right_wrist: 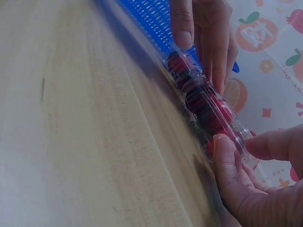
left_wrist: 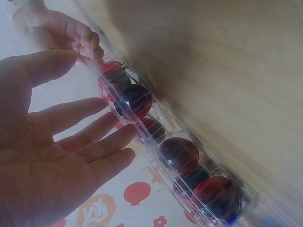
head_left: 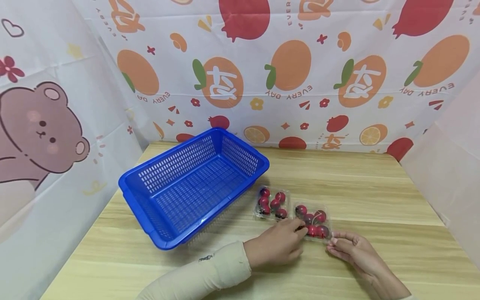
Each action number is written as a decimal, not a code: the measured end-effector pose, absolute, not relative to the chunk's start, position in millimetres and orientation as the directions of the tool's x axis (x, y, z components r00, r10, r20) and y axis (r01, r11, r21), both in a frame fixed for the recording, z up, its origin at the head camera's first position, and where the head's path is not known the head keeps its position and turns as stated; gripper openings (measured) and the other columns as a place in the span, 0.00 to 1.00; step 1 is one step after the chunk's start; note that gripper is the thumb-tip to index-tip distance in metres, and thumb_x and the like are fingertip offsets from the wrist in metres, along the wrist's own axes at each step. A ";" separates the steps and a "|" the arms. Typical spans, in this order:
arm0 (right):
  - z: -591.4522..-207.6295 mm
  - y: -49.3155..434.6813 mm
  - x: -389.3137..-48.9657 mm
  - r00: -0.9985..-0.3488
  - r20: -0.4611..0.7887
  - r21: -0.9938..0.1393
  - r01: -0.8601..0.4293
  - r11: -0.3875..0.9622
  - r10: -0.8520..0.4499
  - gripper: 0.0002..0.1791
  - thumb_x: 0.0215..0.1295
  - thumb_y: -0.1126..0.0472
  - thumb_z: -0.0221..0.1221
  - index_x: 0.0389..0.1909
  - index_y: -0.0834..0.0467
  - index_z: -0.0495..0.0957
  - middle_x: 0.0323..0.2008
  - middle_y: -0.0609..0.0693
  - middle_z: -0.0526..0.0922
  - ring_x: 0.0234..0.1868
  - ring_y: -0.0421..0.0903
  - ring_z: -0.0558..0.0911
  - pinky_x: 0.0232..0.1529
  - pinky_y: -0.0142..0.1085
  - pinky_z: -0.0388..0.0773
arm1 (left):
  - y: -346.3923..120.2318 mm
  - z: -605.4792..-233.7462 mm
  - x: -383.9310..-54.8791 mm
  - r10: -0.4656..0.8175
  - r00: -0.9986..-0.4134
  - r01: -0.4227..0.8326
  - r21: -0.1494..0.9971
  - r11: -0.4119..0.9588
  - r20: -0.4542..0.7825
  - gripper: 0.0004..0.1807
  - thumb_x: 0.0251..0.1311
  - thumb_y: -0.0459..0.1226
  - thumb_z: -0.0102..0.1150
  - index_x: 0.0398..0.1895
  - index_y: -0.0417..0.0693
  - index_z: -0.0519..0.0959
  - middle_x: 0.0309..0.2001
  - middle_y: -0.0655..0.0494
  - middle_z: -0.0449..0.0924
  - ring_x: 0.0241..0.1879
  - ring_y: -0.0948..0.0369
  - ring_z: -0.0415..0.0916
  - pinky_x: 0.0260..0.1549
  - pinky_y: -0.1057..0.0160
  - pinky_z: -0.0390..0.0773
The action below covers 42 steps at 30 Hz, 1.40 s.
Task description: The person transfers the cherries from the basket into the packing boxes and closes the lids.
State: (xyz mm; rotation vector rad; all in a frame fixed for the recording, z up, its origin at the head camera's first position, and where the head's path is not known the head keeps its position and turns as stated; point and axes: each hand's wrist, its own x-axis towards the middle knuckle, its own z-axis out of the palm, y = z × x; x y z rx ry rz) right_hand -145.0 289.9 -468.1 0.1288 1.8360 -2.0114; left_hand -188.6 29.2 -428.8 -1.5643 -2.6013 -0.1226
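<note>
Two clear plastic boxes of dark red cherries lie side by side on the table. The right-hand box [head_left: 312, 220] has its near right corner pinched between the thumb and fingers of my right hand [head_left: 358, 254]; the right wrist view shows the thumb and fingertips on the box edge [right_wrist: 220, 116]. My left hand [head_left: 275, 246] reaches over the near left edge of the same box. In the left wrist view the left hand's fingers [left_wrist: 104, 146] are fairly straight, with their tips overlapping the boxes. Just beyond the left hand lies the other box [head_left: 271, 203].
A blue plastic basket [head_left: 131, 183] with perforated walls stands left of the boxes on the wood-grain table [head_left: 360, 175]. Fruit-printed cloth [head_left: 240, 116] hangs behind the table, and a bear-printed sheet [head_left: 41, 129] covers the left side.
</note>
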 end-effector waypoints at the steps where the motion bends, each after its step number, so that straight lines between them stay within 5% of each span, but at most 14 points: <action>1: -468.0 289.6 -144.7 -0.912 -0.339 -0.932 0.359 -0.049 -0.230 0.27 0.70 0.66 0.52 0.60 0.80 0.55 0.43 0.54 0.79 0.46 0.45 0.83 0.53 0.36 0.77 | 29.3 -428.5 -188.3 0.876 -0.464 0.885 0.014 0.466 0.131 0.26 0.61 0.47 0.59 0.58 0.43 0.76 0.57 0.51 0.73 0.57 0.59 0.72 0.61 0.61 0.67; 20: -472.2 291.4 -146.2 -0.912 -0.347 -0.928 0.368 -0.061 -0.221 0.31 0.69 0.64 0.54 0.61 0.81 0.54 0.44 0.54 0.80 0.46 0.45 0.83 0.54 0.35 0.76 | 30.2 -429.7 -188.4 0.866 -0.484 0.873 -0.005 0.488 0.126 0.27 0.60 0.49 0.59 0.59 0.45 0.76 0.58 0.53 0.73 0.57 0.59 0.71 0.61 0.58 0.69; 28: -466.5 291.0 -150.5 -0.947 -0.321 -0.917 0.302 0.263 -0.031 0.21 0.73 0.64 0.47 0.54 0.80 0.67 0.36 0.56 0.83 0.37 0.46 0.84 0.42 0.34 0.82 | 29.9 -429.5 -194.3 0.803 -0.568 0.823 0.121 0.555 0.180 0.25 0.63 0.48 0.56 0.62 0.53 0.73 0.58 0.56 0.71 0.60 0.57 0.67 0.60 0.59 0.69; 32: -458.1 291.5 -152.8 -0.983 -0.145 -0.814 0.185 0.551 0.115 0.20 0.75 0.58 0.46 0.48 0.73 0.77 0.39 0.62 0.83 0.39 0.52 0.84 0.38 0.36 0.82 | 23.0 -424.5 -200.8 0.743 -0.588 0.808 0.188 0.559 0.320 0.14 0.67 0.47 0.52 0.47 0.54 0.81 0.46 0.60 0.77 0.49 0.62 0.72 0.52 0.63 0.72; 36: -449.9 288.5 -157.5 -0.977 0.189 -0.672 -0.054 0.739 0.100 0.19 0.75 0.58 0.46 0.41 0.67 0.81 0.43 0.66 0.82 0.45 0.64 0.81 0.41 0.50 0.81 | 8.9 -419.3 -211.5 0.671 -0.565 0.810 0.165 0.563 0.480 0.09 0.66 0.41 0.53 0.34 0.53 0.83 0.36 0.61 0.78 0.42 0.63 0.73 0.47 0.64 0.73; 39: -444.3 282.9 -162.1 -0.924 0.383 -0.601 -0.231 0.765 0.022 0.14 0.73 0.62 0.49 0.40 0.66 0.82 0.45 0.66 0.82 0.51 0.68 0.77 0.47 0.61 0.74 | -2.0 -417.1 -220.0 0.629 -0.544 0.808 0.145 0.571 0.555 0.07 0.64 0.37 0.55 0.33 0.50 0.83 0.38 0.58 0.79 0.47 0.59 0.74 0.54 0.60 0.72; 42: -438.9 275.5 -166.2 -0.894 0.443 -0.555 -0.334 0.762 -0.069 0.13 0.71 0.63 0.52 0.47 0.65 0.80 0.52 0.64 0.79 0.61 0.67 0.69 0.54 0.68 0.65 | -11.6 -415.7 -225.3 0.624 -0.546 0.793 0.104 0.600 0.559 0.07 0.65 0.37 0.56 0.40 0.48 0.82 0.49 0.54 0.79 0.58 0.53 0.71 0.62 0.53 0.67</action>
